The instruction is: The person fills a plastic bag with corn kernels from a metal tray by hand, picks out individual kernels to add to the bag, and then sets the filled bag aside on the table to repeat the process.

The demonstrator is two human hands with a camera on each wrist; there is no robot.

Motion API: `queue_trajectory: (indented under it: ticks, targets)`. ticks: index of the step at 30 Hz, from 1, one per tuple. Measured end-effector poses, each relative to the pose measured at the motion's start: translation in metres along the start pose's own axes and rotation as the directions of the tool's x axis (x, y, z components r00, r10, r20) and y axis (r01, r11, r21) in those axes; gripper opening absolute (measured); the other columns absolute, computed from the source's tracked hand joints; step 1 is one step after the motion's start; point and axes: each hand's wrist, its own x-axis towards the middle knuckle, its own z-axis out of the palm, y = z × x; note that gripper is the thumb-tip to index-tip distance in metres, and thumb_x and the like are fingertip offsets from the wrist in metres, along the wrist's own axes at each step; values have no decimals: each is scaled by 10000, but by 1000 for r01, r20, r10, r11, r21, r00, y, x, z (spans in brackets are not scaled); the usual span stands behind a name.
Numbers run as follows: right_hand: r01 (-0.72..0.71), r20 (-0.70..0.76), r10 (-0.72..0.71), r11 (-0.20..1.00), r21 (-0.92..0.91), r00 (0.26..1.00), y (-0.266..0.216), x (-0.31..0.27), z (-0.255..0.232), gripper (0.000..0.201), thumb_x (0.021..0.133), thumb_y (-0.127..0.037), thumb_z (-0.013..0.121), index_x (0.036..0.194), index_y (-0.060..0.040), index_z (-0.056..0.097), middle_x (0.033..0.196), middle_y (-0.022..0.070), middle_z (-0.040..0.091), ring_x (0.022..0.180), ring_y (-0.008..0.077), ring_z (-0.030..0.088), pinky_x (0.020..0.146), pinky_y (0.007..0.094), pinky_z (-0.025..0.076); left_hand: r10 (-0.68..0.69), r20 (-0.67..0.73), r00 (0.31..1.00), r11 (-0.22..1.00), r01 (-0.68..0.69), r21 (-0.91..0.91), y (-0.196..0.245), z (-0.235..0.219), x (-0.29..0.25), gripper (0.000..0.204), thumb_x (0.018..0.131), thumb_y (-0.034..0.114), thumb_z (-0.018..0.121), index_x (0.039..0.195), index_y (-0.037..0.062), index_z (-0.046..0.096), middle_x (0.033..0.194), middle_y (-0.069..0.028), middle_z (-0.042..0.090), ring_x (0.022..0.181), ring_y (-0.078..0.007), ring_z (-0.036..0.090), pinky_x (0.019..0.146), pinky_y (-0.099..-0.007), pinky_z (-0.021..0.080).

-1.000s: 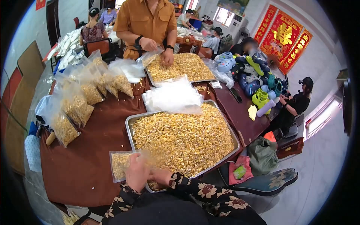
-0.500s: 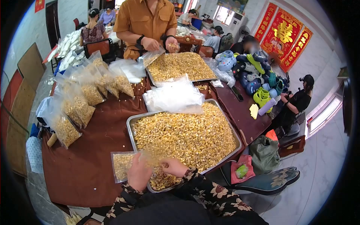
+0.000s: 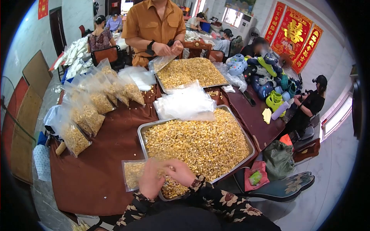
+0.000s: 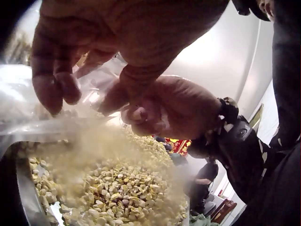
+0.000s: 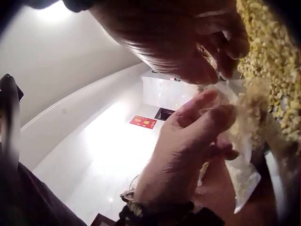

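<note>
My left hand pinches a clear plastic bag between thumb and fingers. A bag part-filled with yellow, corn-like kernels lies under that hand, against the tray's front left side. My right hand is bent inward over the tray's near corner, its curled fingertips right at the left fingers. In the right wrist view its fingers close round yellowish bits beside the plastic. Below both hands, a metal tray holds a wide heap of loose kernels; a blurred patch hides part of the bag's mouth.
Unused clear bags lie across the tray's far edge. Filled bags stand in rows on the brown cloth at left. Opposite, a person in an orange-brown shirt works at a second tray. Clogs are piled at right.
My right hand was hidden behind the left, then over the kernels with fingers bent; now it meets the left fingers. The person opposite has raised a hand from the far tray toward their other hand.
</note>
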Motion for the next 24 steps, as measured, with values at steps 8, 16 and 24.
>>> queue_trajectory:
  ticks: [8, 16, 24]
  targets:
    - [-56, 288, 255, 831, -553, 923, 52, -42, 7, 390, 800, -246, 632, 1176, -162, 569, 1041, 125, 564, 911, 318, 592, 737, 424, 489, -72, 74, 995, 996, 69, 50, 1, 3, 0, 674, 740, 174, 669, 1329, 11, 384, 1356, -209, 410, 1142, -365, 506, 893, -416, 457]
    - [70, 546, 314, 819, -570, 777, 45, -33, 38, 422, 728, -154, 669, 1137, -159, 563, 1090, 171, 514, 914, 387, 601, 745, 446, 496, -13, 52, 999, 1000, 14, -26, 0, 4, -4, 667, 756, 175, 662, 1330, -5, 374, 1337, -219, 424, 1149, -374, 496, 907, -408, 449]
    - [-55, 340, 152, 959, -277, 928, 69, -20, 20, 345, 706, -75, 644, 1048, -84, 599, 853, 177, 629, 836, 342, 609, 728, 406, 480, -23, 120, 993, 996, 34, -84, 1, -1, 2, 685, 763, 156, 638, 1348, -35, 336, 1339, -252, 400, 1209, -395, 432, 958, -410, 406]
